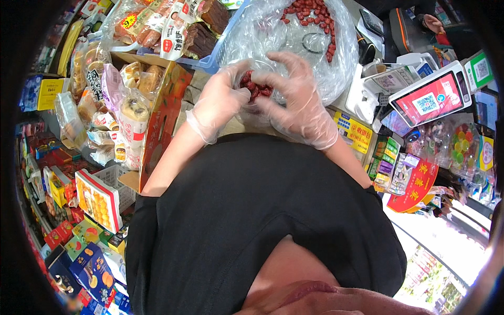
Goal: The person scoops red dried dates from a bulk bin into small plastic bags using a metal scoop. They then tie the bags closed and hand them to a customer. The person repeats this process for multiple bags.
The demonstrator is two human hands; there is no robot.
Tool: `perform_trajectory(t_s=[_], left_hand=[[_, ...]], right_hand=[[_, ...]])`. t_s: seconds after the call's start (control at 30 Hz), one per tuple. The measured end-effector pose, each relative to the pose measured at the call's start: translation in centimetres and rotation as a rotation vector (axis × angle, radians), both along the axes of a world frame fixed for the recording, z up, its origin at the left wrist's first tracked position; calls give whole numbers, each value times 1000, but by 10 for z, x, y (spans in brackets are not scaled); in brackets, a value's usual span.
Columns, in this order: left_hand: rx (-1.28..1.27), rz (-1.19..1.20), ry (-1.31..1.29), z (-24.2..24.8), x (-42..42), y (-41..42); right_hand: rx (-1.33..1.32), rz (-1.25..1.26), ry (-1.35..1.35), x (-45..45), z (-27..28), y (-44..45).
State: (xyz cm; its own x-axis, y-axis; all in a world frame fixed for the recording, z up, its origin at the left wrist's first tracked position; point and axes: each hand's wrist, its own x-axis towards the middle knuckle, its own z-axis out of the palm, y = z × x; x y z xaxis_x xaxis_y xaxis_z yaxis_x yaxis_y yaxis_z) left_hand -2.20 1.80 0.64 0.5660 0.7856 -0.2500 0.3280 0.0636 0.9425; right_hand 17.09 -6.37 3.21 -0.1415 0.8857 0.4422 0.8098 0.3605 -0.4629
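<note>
Both my hands wear clear plastic gloves. My left hand (222,96) grips the side of a clear plastic container (252,114) holding dried red dates (258,88). Above the container's right side, my right hand (293,94) has its fingers spread and slightly blurred; one or two fingertips are close to the dates, and whether they touch cannot be told. Just beyond lies a large clear plastic bag (252,35), with more red dates (305,13) along its far and right parts and a dark ring-shaped thing (314,42) among its folds.
A blue plastic crate (214,59) with packaged meats stands at the back left. Nearer, a cardboard box (157,126) holds packaged breads. On the right are a payment display (431,98), a yellow sign (352,132) and small packets (386,157). Another person's hand (433,23) shows far right.
</note>
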Motion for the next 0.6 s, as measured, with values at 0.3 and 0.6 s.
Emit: perform_trajectory(t_s=[0.3, 0.6], left_hand=[[175, 46, 54, -5, -16, 9], [934, -217, 374, -5, -25, 28]], right_hand=[[42, -37, -156, 17, -24, -10], [-44, -3, -103, 26, -29, -12]])
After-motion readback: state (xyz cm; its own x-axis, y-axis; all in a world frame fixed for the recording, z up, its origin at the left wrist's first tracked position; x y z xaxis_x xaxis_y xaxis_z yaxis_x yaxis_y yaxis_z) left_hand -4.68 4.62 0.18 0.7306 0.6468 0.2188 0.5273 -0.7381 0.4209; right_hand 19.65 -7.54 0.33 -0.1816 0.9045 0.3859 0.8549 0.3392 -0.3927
